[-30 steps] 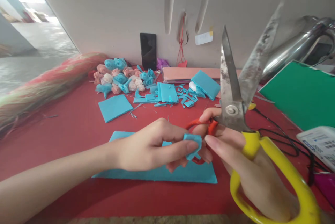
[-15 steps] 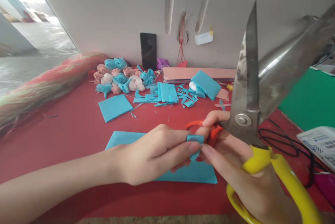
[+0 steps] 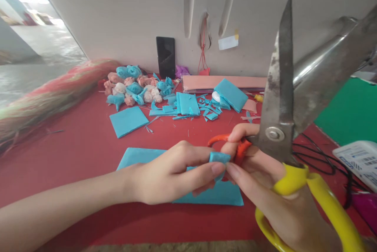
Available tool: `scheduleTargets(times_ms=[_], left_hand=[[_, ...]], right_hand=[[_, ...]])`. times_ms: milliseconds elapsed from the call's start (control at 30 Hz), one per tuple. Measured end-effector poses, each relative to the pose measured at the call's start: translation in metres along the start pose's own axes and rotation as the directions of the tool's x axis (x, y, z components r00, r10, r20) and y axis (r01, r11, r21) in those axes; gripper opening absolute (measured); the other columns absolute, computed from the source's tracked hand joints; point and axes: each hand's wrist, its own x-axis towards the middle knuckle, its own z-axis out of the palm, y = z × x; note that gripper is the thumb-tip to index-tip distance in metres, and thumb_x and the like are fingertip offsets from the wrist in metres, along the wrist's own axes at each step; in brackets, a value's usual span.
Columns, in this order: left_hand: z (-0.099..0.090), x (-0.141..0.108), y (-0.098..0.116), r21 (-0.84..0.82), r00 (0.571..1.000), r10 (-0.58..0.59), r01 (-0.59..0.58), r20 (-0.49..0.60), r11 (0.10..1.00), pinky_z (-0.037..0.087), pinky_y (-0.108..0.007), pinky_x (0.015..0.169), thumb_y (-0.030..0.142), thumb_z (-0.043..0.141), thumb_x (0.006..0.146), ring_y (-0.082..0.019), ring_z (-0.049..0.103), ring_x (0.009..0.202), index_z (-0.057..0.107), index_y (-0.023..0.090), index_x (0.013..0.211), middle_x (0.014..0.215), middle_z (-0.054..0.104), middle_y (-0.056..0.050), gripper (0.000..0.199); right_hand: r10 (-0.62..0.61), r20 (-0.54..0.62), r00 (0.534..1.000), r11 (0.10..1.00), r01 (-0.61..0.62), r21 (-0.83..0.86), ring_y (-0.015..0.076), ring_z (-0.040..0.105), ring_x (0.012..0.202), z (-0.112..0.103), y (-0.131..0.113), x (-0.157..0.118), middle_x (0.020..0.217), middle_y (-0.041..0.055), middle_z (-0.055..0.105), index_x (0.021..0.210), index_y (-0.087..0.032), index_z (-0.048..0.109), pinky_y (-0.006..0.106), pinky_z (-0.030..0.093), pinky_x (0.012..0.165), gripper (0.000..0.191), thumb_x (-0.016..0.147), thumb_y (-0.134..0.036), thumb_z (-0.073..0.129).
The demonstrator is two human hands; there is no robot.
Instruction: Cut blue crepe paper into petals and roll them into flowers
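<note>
My left hand (image 3: 173,177) is closed, pinching a small folded piece of blue crepe paper (image 3: 219,157) between thumb and fingers. My right hand (image 3: 265,189) meets it from the other side, its thumb and fingertips at the paper's edge. Large scissors (image 3: 275,134) with yellow handles hang on my right hand, blades pointing up and nearly together. Among the same fingers sits a second tool with orange handle loops (image 3: 243,150); its other end is hidden. Below both hands a larger blue paper sheet (image 3: 212,195) lies flat on the red table (image 3: 73,157).
Toward the back left lie several blue, pink and white paper roses (image 3: 134,87). Blue paper squares (image 3: 129,121) and scraps (image 3: 209,110) spread across the back. A black phone (image 3: 165,57) leans on the wall. Black cables (image 3: 315,157) and a metal tube (image 3: 330,63) are at right.
Hardly anything differs. The blue piece has tilted a little in my fingers, and the scissors' tip stands slightly higher. Both hands keep their hold.
</note>
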Motion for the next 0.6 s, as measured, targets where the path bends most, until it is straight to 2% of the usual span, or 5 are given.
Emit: scheduleTargets(times_ms=[200, 367, 433, 500, 600], left_hand=[[0.001, 0.002, -0.001, -0.108, 1.0, -0.01, 0.011, 0.005, 0.994, 0.039, -0.017, 0.048, 0.03, 0.036, 0.091, -0.006, 0.044, 0.048, 0.05, 0.013, 0.073, 0.056, 0.047, 0.002, 0.029], [0.002, 0.001, 0.0, -0.066, 1.0, 0.015, -0.017, -0.018, 0.998, 0.039, -0.018, 0.05, 0.027, 0.034, 0.091, -0.007, 0.046, 0.048, 0.047, 0.013, 0.065, 0.053, 0.049, 0.001, 0.033], [0.001, 0.0, 0.0, -0.094, 0.998, 0.027, -0.033, -0.064, 0.995, 0.04, -0.018, 0.051, 0.027, 0.032, 0.092, -0.006, 0.045, 0.048, 0.048, 0.013, 0.066, 0.053, 0.049, 0.001, 0.034], [0.0, -0.001, 0.001, -0.152, 0.989, 0.02, -0.043, -0.149, 0.987, 0.041, -0.019, 0.053, 0.031, 0.032, 0.092, -0.007, 0.046, 0.048, 0.048, 0.014, 0.064, 0.053, 0.05, 0.001, 0.036], [-0.005, -0.001, -0.001, -0.229, 0.945, 0.023, -0.103, -0.326, 0.968, 0.043, -0.022, 0.057, 0.037, 0.035, 0.091, -0.009, 0.048, 0.049, 0.046, 0.015, 0.057, 0.048, 0.048, 0.002, 0.042]], right_hand=[[0.068, -0.055, 0.996, 0.996, -0.064, 0.068, 0.0103, 0.05, 0.064, 0.004, -0.005, 0.003, 0.074, -0.0007, 0.044, 0.085, -0.025, 0.047, 0.022, 0.054, 0.058, 0.013, 0.078, -0.016, 0.051], [0.034, -0.013, 0.999, 0.997, -0.033, 0.064, 0.0063, 0.052, 0.067, 0.003, -0.005, 0.005, 0.077, -0.0034, 0.047, 0.093, -0.033, 0.045, 0.014, 0.052, 0.061, 0.022, 0.082, -0.015, 0.05], [0.035, -0.028, 0.999, 0.996, -0.032, 0.083, 0.005, 0.051, 0.064, 0.001, -0.005, 0.007, 0.075, -0.004, 0.048, 0.092, -0.03, 0.045, 0.012, 0.049, 0.059, 0.016, 0.084, -0.017, 0.049], [0.08, -0.029, 0.996, 0.989, -0.076, 0.125, 0.006, 0.05, 0.058, 0.001, -0.003, 0.009, 0.072, -0.0031, 0.05, 0.092, -0.027, 0.045, 0.015, 0.047, 0.054, 0.009, 0.085, -0.021, 0.046], [0.196, 0.101, 0.975, 0.964, -0.211, 0.163, 0.0082, 0.049, 0.055, 0.0, 0.011, 0.014, 0.079, -0.0003, 0.055, 0.102, -0.024, 0.04, 0.022, 0.046, 0.053, 0.022, 0.081, -0.02, 0.046]])
